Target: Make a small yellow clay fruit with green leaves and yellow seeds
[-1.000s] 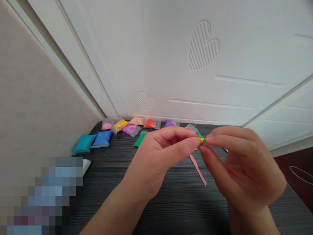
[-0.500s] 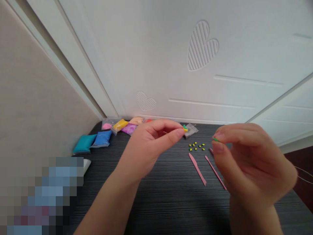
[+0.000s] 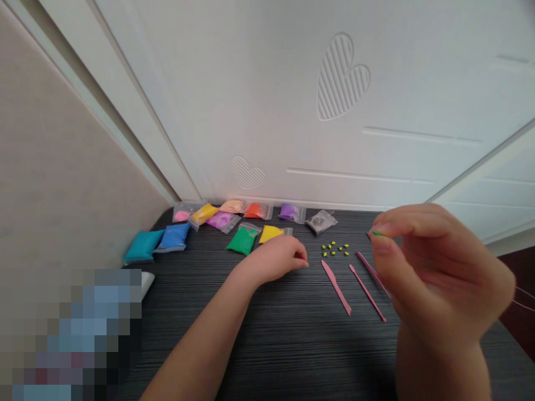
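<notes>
Green strip (image 3: 377,233), one, pinched between thumb and forefinger of the right hand (image 3: 437,273), which is raised above the table (image 3: 271,345) at right. Second hand, the left (image 3: 271,259), is held low over the middle of the table, well apart from the right; its fingertips are brought together on one yellow piece (image 3: 307,264), mostly hidden. Whether that piece is touching the table cannot be made out.

Small yellow-and-green bits (image 3: 333,253): eight counted, loosely grouped on the table between the two hands, none touched.

Pink tools: three seen, laid slantwise on the near side of the bits. One knife (image 3: 335,285) at left, one thin stick (image 3: 368,292) in the middle, one further tool (image 3: 373,273) at right, partly covered by the right hand.

Bags: eleven counted. Far row, left to right: pink (image 3: 182,215), amber (image 3: 204,213), lilac (image 3: 223,220), peach (image 3: 231,206), orange (image 3: 254,210), purple (image 3: 287,211), grey (image 3: 321,221). Nearer: green (image 3: 242,239) and yellow (image 3: 270,233), the latter partly covered by the left hand. Far left: teal (image 3: 142,246) and blue (image 3: 174,237), set side by side.

White panel (image 3: 251,83) behind, marked with two ribbed hearts (image 3: 343,78), one large, one small.
</notes>
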A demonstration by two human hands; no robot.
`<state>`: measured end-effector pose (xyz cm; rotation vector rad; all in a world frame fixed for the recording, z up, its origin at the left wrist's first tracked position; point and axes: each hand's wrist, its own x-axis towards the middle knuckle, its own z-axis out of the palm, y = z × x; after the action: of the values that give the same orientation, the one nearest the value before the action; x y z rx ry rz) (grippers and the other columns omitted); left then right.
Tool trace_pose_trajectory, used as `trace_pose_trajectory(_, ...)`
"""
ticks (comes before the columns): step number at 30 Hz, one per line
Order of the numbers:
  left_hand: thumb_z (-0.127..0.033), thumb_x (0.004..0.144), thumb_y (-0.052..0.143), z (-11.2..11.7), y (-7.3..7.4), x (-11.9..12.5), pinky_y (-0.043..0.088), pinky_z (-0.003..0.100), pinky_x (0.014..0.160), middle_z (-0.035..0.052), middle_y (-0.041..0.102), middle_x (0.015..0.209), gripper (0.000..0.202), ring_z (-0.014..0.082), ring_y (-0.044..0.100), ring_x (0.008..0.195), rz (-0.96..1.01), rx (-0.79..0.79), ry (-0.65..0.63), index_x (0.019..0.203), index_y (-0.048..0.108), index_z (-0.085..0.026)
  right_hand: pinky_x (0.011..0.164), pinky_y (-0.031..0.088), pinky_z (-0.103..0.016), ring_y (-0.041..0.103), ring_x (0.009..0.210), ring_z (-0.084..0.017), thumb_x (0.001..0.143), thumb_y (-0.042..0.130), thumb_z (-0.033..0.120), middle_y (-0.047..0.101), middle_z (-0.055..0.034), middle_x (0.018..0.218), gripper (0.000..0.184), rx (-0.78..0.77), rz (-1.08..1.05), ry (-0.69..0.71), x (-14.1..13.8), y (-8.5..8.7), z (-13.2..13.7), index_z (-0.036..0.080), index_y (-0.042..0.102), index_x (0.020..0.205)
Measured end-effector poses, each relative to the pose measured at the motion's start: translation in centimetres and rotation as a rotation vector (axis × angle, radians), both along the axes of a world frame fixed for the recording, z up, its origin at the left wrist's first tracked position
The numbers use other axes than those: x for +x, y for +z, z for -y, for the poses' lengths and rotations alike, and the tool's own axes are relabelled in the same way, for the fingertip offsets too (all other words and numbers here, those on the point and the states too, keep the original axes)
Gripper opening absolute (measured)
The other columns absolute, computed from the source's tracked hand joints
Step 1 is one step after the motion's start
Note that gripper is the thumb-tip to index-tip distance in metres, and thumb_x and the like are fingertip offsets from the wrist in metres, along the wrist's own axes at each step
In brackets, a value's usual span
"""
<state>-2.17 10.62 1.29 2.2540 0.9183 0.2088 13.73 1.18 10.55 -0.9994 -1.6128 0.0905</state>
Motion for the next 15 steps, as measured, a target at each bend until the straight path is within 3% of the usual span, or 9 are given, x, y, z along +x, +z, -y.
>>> trace_pose_trajectory(7, -0.022, 0.068, 0.059, -0.8, -2.7, 0.6, 0.038, 0.023, 0.056, 0.0024, 0.067, 0.066, 0.012, 0.0147, 0.056, 0.059, -0.084, -0.071, -0.040, 0.070, 0.069, -0.016, 0.062, 0.041, -0.031, 0.053, 0.068, -0.014, 0.068, 0.058, 0.002, 0.058, -0.0001, 0.070, 0.017, 0.097, -0.095, 0.005, -1.1, -0.6, -0.5, 0.017, 0.061, 0.076)
trace_pose_trajectory(15, -0.015, 0.066, 0.060, -0.5, -2.8, 0.5, 0.037, 0.022, 0.055, -0.0009, 0.061, 0.057, 0.008, 0.0114, 0.052, 0.054, -0.056, -0.047, 0.003, 0.062, 0.066, -0.015, 0.062, 0.041, -0.029, 0.053, 0.070, -0.012, 0.067, 0.059, -0.002, 0.058, 0.0008, 0.072, 0.019, 0.071, -0.088, 0.056, -1.2, -0.6, -0.5, 0.014, 0.060, 0.076)
